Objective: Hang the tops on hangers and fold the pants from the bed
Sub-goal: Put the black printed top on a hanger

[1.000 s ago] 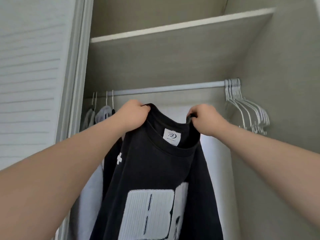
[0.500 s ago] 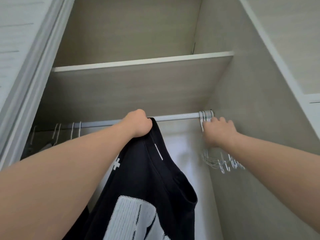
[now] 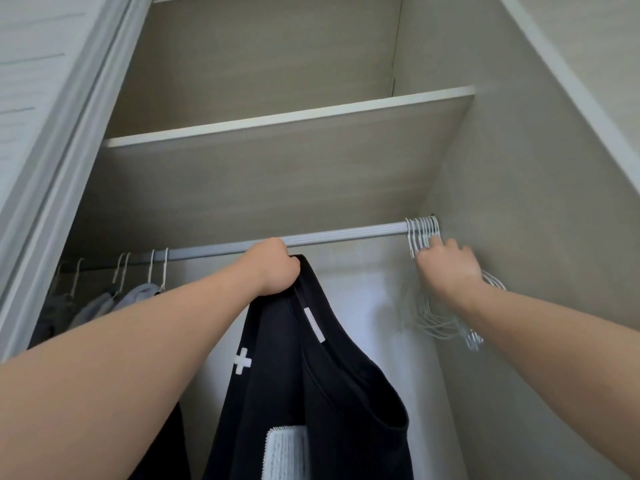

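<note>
Tangle risk: right hand (image 3: 446, 270), grip lost in blur, may drag several bunched hangers (image 3: 420, 232); left hand (image 3: 277, 268) clenches black top (image 3: 311, 375).

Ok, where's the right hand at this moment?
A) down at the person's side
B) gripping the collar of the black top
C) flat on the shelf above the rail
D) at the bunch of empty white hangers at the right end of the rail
D: the right hand is up at the empty white hangers bunched at the right end of the rail, while the left hand holds the black top.
</note>
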